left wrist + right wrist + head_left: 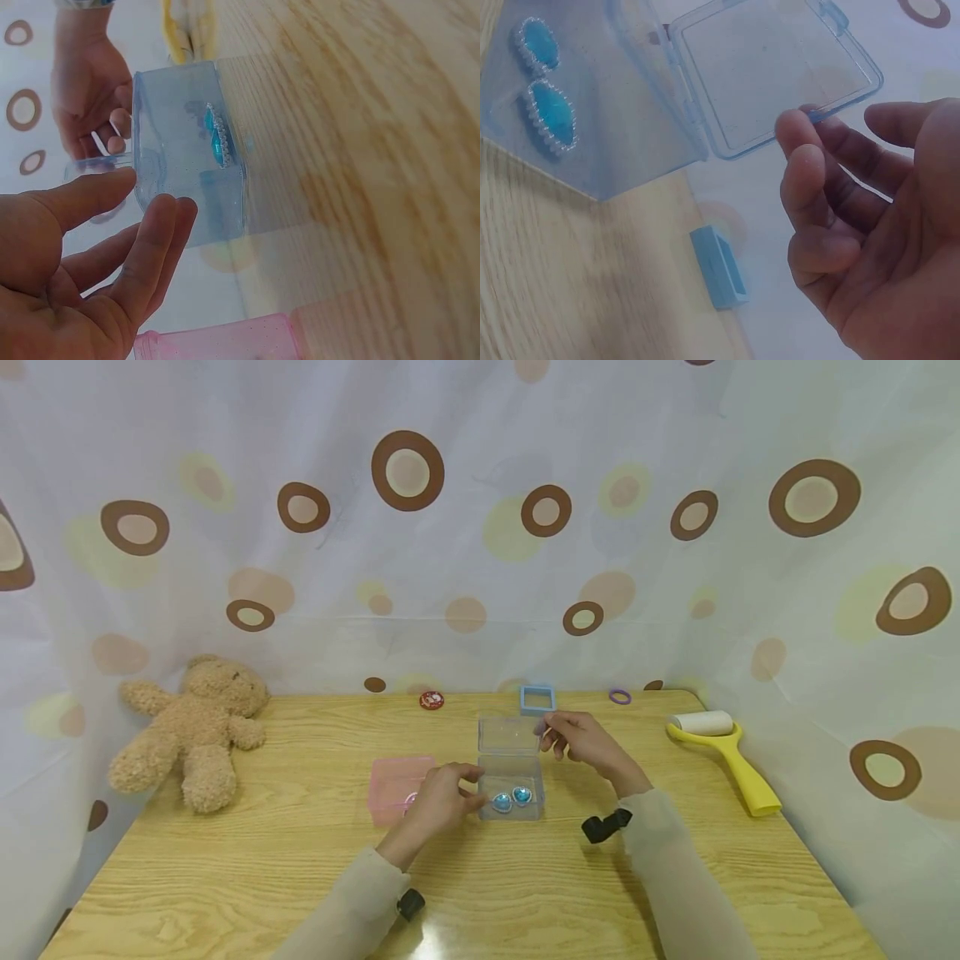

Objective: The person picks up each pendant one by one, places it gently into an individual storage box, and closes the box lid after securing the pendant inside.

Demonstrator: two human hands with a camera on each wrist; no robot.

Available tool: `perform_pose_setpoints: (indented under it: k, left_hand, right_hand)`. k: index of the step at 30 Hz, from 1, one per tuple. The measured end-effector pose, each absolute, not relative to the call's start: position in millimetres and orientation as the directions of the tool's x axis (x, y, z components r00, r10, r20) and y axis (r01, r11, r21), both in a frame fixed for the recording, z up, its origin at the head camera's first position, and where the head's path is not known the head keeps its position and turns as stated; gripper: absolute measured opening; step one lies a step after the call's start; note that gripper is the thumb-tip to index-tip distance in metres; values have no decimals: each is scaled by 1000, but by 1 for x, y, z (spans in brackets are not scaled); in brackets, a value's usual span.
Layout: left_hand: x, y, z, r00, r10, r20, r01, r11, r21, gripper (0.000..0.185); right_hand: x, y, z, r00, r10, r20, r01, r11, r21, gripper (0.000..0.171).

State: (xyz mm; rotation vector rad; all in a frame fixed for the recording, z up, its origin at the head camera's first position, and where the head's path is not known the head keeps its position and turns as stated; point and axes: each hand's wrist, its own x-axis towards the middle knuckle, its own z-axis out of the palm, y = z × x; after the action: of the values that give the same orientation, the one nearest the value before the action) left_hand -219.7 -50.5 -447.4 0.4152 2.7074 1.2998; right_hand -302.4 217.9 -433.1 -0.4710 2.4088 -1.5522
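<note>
A clear plastic box (511,777) sits mid-table with its lid (772,75) up — two blue heart gems (512,798) lie inside. The left hand (442,797) touches the box's side, fingers loose. The right hand (581,743) is relaxed by the lid's edge, gripping nothing. A pink box (397,787) sits just left.

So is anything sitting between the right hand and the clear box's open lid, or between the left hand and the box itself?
Nothing visible. The right hand is at the raised lid, fingertips at its edge; the left hand is by the clear box, open table around. The pink box lies beside the left hand, not between.
</note>
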Motion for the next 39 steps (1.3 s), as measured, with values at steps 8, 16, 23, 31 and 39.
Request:
perform_pose_setpoints:
  k: [8,16,23,31,39]
  left_hand:
    - [-219,-51,-448,-958,287,23,198,598,777,42]
    - [-221,-51,-448,-959,283,33,205,607,767,45]
    - [-221,-49,-449,-960,277,40,208,613,762,57]
    - [-218,-52,-447,-952,304,26,210,591,779,62]
    - [-219,-52,-446,-950,311,29,220,600,769,57]
  right_hand:
    - [-293,220,-426,-894,-444,-53,-184,475,-861,40]
    - [-287,223,-429,-848,-526,-71,-251,514,-820,26]
    - [-283,224,-433,-806,-586,-87,-300,530,-793,22]
    - [-280,223,-437,-775,-628,-71,-386,559,-734,27]
    - [-277,220,-436,-779,-621,-87,-389,587,-710,33]
